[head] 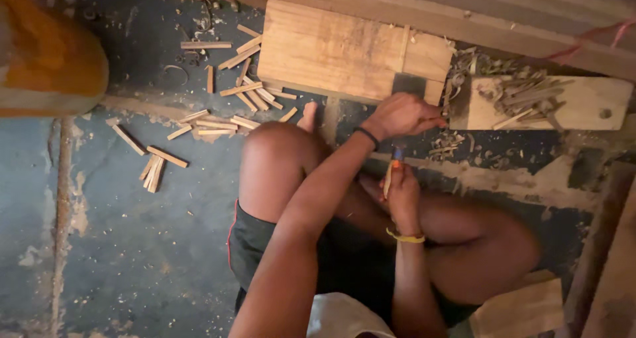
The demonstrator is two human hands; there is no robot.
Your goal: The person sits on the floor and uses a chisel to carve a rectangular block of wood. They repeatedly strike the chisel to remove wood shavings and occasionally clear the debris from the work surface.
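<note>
My left hand point(401, 114) is stretched out to the near right corner of the board point(344, 50), fingers curled shut and pressing down by the dark notch there. Whether they pinch a small piece or only steady themselves on the edge I cannot tell; the light is poor.

My right hand point(402, 195) sits nearer me than the board, over my crossed legs, fist closed round a thin stick point(389, 177) that stands nearly upright. A bit of blue and orange shows at its top, maybe a tool handle.

Left of the board lie the cut sticks point(248, 89), scattered loosely, with a small bundle point(154, 172) farther left on the floor point(132, 245). Right of the board is a pale block point(583, 103) heaped with shavings point(523, 93), just beside my left knuckles.

To do this well, I judge, the left hand should bear firmly on the wood so nothing shifts, with fingertips kept back from any edge that cuts. The right should hold the stick low enough to control the tip, wrist loose, and meet the board squarely rather than at a slant. The shavings near my knuckles could hide a splinter, so I would place the hand with care.
</note>
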